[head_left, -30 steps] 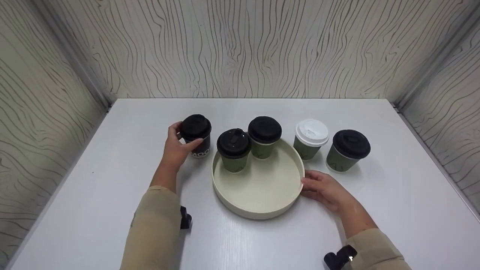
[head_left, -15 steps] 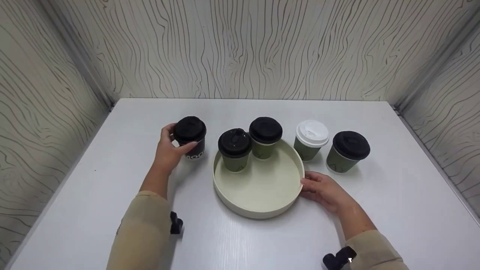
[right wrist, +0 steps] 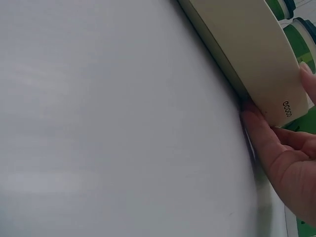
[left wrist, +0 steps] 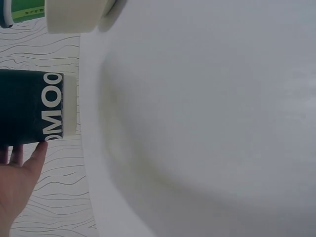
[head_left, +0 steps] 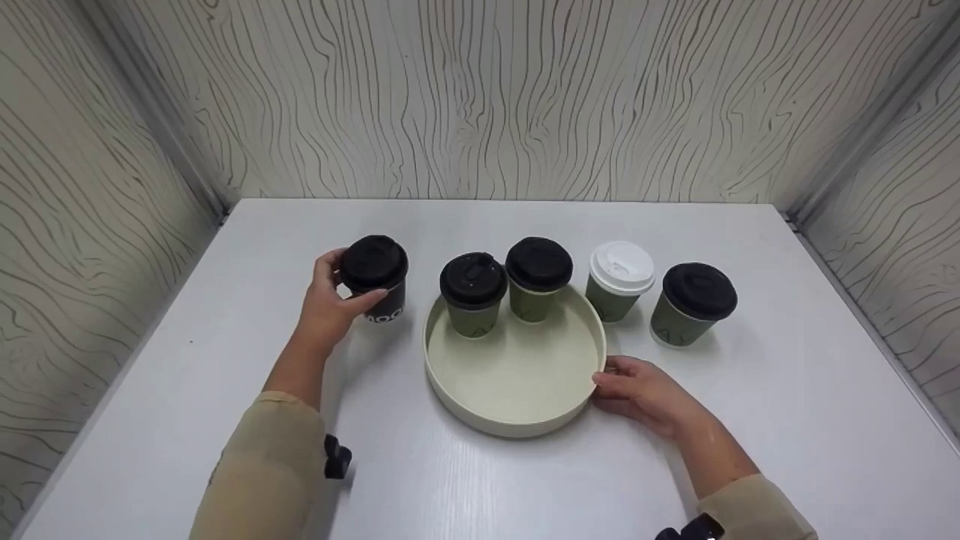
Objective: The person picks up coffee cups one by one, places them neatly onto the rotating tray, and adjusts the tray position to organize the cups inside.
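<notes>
White table (head_left: 480, 487), round cream tray (head_left: 517, 382) on it, white-lidded green cup (head_left: 620, 279), black-lidded green cup (head_left: 694, 304) farther right

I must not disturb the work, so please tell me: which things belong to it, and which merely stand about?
Likely in the job:
dark cup, in the left hand
tray, gripped by the right hand
left tray cup
right tray cup

Probably just standing about:
white-lidded cup
far-right cup
</notes>
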The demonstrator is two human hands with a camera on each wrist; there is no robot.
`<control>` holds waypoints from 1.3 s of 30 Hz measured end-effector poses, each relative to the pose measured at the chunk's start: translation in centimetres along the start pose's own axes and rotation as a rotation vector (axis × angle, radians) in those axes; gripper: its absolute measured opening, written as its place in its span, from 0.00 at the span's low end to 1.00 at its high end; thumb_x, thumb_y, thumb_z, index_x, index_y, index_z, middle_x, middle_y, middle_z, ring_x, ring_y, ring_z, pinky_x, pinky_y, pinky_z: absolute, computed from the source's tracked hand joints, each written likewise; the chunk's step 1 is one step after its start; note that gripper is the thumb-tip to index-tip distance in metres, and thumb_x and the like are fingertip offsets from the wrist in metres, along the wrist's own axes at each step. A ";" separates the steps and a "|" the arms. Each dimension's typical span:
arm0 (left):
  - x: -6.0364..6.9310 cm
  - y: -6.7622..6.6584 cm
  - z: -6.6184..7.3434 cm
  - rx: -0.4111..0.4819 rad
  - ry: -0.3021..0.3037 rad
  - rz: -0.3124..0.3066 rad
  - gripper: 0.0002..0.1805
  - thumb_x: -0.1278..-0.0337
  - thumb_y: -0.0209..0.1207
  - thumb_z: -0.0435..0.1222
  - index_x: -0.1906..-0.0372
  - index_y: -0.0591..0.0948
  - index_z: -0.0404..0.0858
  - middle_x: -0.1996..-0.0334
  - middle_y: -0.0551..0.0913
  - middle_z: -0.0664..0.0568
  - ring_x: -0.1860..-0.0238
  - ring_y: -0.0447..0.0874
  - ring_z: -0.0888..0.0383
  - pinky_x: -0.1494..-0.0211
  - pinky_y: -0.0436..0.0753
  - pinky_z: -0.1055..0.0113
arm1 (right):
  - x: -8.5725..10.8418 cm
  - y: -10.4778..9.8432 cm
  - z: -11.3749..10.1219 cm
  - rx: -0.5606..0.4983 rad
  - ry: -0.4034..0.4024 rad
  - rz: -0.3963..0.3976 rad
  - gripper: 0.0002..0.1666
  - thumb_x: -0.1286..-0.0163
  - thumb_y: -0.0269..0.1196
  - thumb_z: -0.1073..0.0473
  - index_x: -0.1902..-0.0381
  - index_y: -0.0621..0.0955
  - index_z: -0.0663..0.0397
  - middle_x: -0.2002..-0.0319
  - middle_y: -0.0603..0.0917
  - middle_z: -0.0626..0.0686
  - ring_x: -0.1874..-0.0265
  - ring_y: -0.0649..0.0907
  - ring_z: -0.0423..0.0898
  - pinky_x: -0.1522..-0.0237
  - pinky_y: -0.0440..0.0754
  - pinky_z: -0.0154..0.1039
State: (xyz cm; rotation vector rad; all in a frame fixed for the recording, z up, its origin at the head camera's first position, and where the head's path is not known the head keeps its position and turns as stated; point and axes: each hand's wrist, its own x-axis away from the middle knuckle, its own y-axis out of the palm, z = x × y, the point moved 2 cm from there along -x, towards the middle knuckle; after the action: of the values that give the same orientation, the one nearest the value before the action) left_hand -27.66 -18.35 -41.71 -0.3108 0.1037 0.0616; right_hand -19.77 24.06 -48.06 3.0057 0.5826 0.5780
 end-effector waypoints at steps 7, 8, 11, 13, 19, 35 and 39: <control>0.9 -0.3 0.6 -0.025 -0.002 -0.033 0.49 0.61 0.71 0.42 0.34 0.54 0.40 0.37 0.62 0.48 0.34 0.57 0.56 0.31 0.57 0.57 | 0.7 0.8 -0.3 0.026 0.039 0.010 0.40 0.36 0.60 0.57 0.38 0.55 0.77 0.55 0.79 0.57 0.56 0.80 0.48 0.48 0.76 0.46; 1.0 -0.3 0.6 -0.021 -0.001 -0.038 0.49 0.61 0.71 0.42 0.35 0.54 0.40 0.37 0.62 0.48 0.34 0.57 0.55 0.32 0.58 0.56 | 0.8 0.9 -0.4 0.027 0.042 0.010 0.40 0.36 0.60 0.57 0.38 0.55 0.77 0.56 0.79 0.57 0.57 0.80 0.48 0.49 0.76 0.46; 1.1 -0.4 0.6 -0.003 0.003 -0.045 0.48 0.61 0.71 0.42 0.35 0.55 0.40 0.37 0.62 0.48 0.34 0.57 0.55 0.34 0.62 0.56 | 0.9 0.9 -0.5 0.036 0.051 0.009 0.40 0.36 0.60 0.56 0.39 0.56 0.77 0.57 0.80 0.57 0.57 0.80 0.48 0.49 0.77 0.46; 1.1 -0.4 0.6 0.005 0.004 -0.046 0.48 0.61 0.71 0.41 0.35 0.55 0.40 0.38 0.62 0.48 0.35 0.57 0.55 0.34 0.63 0.56 | 0.9 0.6 -0.5 0.039 0.050 0.006 0.40 0.36 0.60 0.56 0.39 0.56 0.78 0.58 0.81 0.57 0.57 0.81 0.49 0.49 0.77 0.46; 1.2 -0.5 0.7 0.002 0.012 -0.044 0.49 0.63 0.72 0.43 0.36 0.56 0.40 0.38 0.63 0.49 0.35 0.57 0.55 0.32 0.58 0.54 | -0.2 -1.2 -0.7 0.018 -0.015 0.033 0.39 0.33 0.56 0.56 0.37 0.53 0.77 0.54 0.80 0.61 0.55 0.80 0.49 0.48 0.76 0.44; 1.9 -0.5 2.0 0.029 0.006 -0.080 0.47 0.61 0.71 0.38 0.35 0.55 0.39 0.38 0.63 0.47 0.34 0.57 0.55 0.33 0.59 0.56 | -3.1 -1.9 -1.2 -0.087 -0.109 0.154 0.39 0.35 0.57 0.63 0.32 0.52 0.65 0.45 0.68 0.64 0.56 0.80 0.46 0.52 0.78 0.39; 2.0 -0.5 1.8 0.005 0.017 -0.081 0.48 0.61 0.71 0.41 0.35 0.55 0.40 0.38 0.63 0.48 0.35 0.58 0.56 0.32 0.57 0.56 | -3.2 -1.9 -1.2 -0.094 -0.118 0.143 0.39 0.36 0.58 0.64 0.32 0.53 0.64 0.46 0.69 0.62 0.56 0.79 0.46 0.52 0.78 0.39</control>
State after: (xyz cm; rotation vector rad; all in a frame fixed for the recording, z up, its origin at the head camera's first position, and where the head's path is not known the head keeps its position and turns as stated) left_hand -25.50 -18.18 -40.02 -0.3105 0.1081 -0.0214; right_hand -23.61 24.58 -48.22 2.9829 0.3263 0.4174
